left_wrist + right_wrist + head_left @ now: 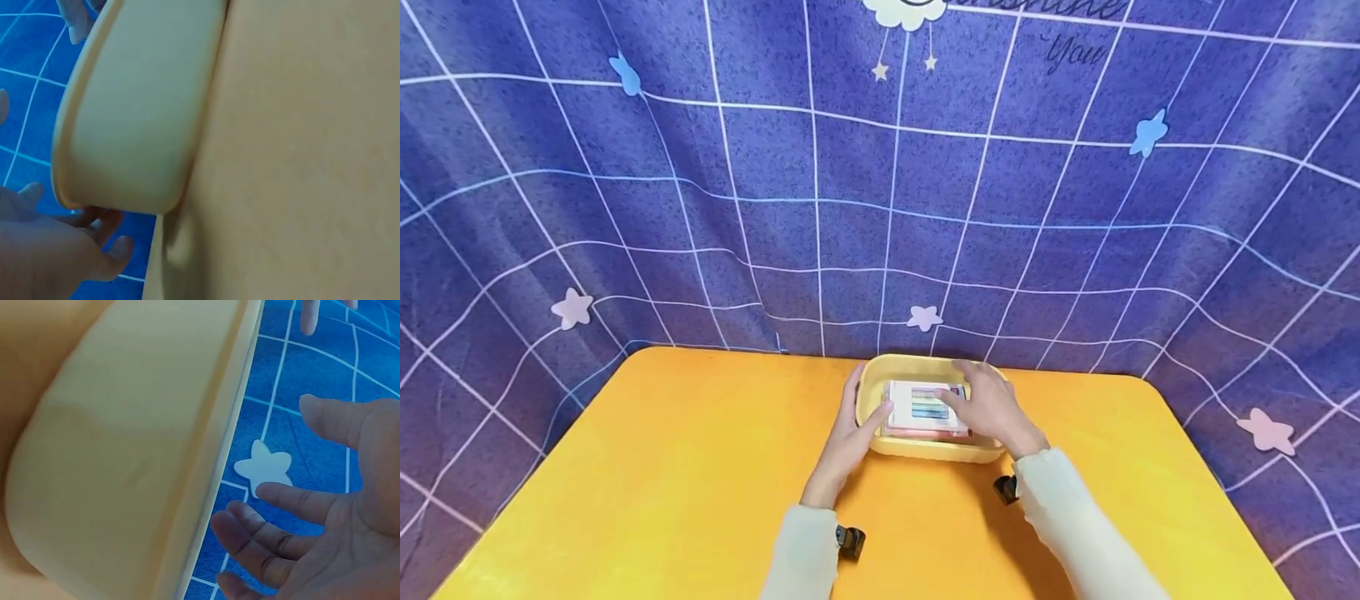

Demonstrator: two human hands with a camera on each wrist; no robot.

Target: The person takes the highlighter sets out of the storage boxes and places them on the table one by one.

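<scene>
Fingers of the right hand (991, 406) spread loosely over the 3 o'clock end of the yellow basket (925, 449) in the head view, the nearest digits reaching toward 9 o'clock, where the white packet (925, 408) lies flat inside; one overlaps the packet's 3 o'clock end, though whether it touches I cannot tell. The packet's long axis runs 9 to 3 o'clock, along the basket's own, and a reddish edge (917, 433) shows beneath it at 6 o'clock. The left hand (848, 435) holds the basket's 9 o'clock end, thumb over the rim with its tip just beside the packet, so the right hand seems the nearer. Coloured bands mark the packet, but I can read no brand; on the curtain (850, 167), toward 1 o'clock, script gives "You" below a cropped "unshine". From the left wrist, the left fingers curl against the basket's 6 o'clock end, and the packet is hidden. From the right wrist, the right fingers stand apart at 4 o'clock, visibly gripping nothing, near a pale star (265, 465) at 3 o'clock; no lettering shows
</scene>
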